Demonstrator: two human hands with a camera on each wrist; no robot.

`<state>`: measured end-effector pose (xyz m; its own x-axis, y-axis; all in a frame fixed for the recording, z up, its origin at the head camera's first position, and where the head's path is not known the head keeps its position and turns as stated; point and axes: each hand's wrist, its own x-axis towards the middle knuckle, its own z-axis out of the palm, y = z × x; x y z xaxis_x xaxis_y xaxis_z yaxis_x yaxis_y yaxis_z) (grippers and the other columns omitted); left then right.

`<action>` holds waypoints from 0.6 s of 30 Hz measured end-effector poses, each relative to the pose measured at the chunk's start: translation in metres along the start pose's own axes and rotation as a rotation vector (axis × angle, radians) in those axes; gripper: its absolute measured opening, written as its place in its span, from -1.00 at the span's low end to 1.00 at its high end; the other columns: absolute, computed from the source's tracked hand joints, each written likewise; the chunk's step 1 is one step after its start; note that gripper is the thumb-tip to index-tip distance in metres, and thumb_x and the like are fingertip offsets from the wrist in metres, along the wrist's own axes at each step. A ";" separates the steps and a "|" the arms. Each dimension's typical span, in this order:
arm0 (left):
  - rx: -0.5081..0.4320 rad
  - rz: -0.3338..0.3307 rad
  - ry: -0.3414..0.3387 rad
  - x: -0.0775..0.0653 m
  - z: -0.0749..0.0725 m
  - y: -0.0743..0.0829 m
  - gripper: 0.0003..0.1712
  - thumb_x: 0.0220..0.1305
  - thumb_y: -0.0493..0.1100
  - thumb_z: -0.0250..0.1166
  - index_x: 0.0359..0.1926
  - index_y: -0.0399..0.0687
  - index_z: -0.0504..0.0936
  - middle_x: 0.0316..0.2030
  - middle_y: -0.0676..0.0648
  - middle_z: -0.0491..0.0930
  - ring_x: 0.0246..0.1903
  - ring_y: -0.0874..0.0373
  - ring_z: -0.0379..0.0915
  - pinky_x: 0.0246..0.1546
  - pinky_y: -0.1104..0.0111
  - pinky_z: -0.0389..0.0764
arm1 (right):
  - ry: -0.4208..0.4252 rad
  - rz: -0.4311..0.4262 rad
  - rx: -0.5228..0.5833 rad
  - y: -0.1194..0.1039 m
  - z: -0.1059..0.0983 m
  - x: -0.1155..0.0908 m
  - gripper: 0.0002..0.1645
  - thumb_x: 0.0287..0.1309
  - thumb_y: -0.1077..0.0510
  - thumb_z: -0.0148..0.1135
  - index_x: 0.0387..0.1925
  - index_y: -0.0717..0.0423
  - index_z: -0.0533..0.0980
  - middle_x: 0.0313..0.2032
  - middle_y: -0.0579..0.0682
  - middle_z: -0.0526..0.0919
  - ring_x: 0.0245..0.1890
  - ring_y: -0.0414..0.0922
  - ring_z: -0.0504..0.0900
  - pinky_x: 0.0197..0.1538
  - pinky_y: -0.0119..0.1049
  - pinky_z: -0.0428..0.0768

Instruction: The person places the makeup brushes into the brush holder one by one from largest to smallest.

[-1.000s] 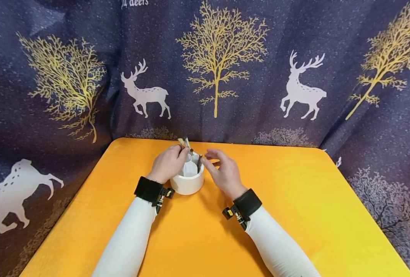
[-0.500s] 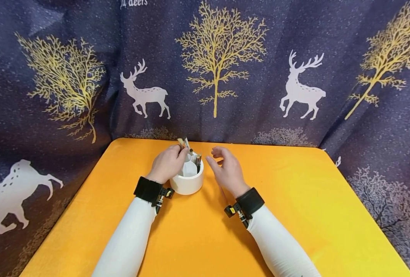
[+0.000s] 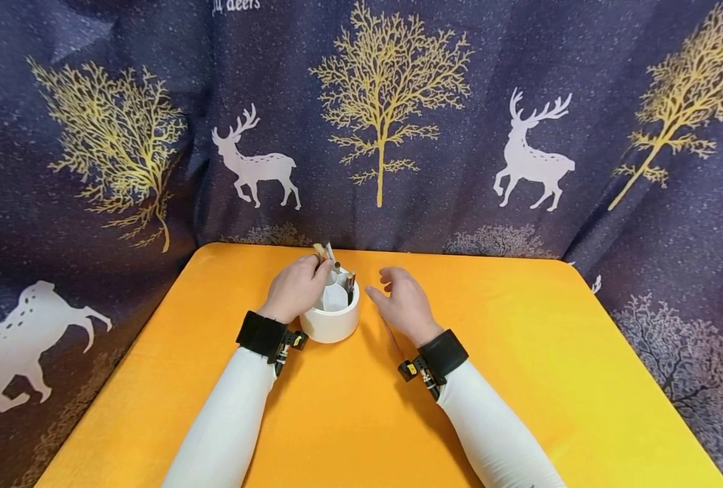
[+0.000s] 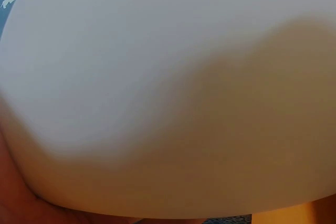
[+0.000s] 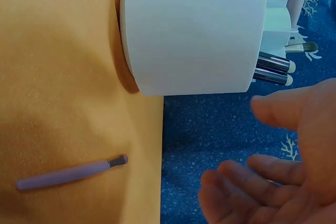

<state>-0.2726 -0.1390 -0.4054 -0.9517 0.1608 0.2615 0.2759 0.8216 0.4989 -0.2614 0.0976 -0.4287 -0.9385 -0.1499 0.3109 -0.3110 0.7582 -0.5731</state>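
Observation:
A round white brush holder [image 3: 329, 327] with inner dividers stands on the table. My left hand [image 3: 297, 288] grips its left side, with the fingertips hidden behind the rim. In the left wrist view the holder's wall [image 4: 131, 77] fills nearly everything. Just right of the holder, my right hand [image 3: 405, 305] hovers with thumb and fingers spread apart and nothing between them. Two dark-handled brushes [image 5: 273, 69] with pale tips lean in the compartment nearest that hand. Below the right hand, a makeup brush [image 5: 68, 176] with a pinkish-purple handle lies on the table.
The table [image 3: 520, 379] has an orange cover. Several more brushes [image 3: 328, 252] rise from the holder's back. Behind the table hangs a dark blue curtain [image 3: 446, 224] printed with deer and trees.
My right hand has moved away from the dark brush handles at the holder's right side, to the right, and its fingers have spread. The left hand has stayed in place.

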 end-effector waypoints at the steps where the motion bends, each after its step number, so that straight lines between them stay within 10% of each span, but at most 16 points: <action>1: 0.000 0.000 0.000 0.000 0.000 0.000 -0.51 0.54 0.29 -0.18 -0.26 0.08 0.44 -0.43 -0.07 0.38 -0.47 0.03 0.33 -0.47 0.20 0.30 | -0.013 0.009 -0.014 0.000 0.000 0.000 -0.41 0.23 -0.18 0.27 0.11 0.12 0.48 -0.09 0.07 0.61 -0.19 -0.09 0.55 -0.16 -0.18 0.52; 18: 0.004 0.001 0.008 0.001 0.002 -0.001 -0.52 0.53 0.28 -0.19 -0.26 0.08 0.44 -0.44 -0.06 0.39 -0.48 0.03 0.34 -0.49 0.20 0.31 | -0.183 0.123 -0.144 0.005 0.004 -0.001 -0.32 0.12 -0.18 0.37 0.10 0.20 0.49 -0.17 0.03 0.59 -0.21 -0.07 0.55 -0.13 -0.16 0.54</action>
<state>-0.2746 -0.1388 -0.4074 -0.9502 0.1576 0.2690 0.2768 0.8235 0.4952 -0.2623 0.0994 -0.4353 -0.9836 -0.1533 0.0952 -0.1803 0.8586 -0.4799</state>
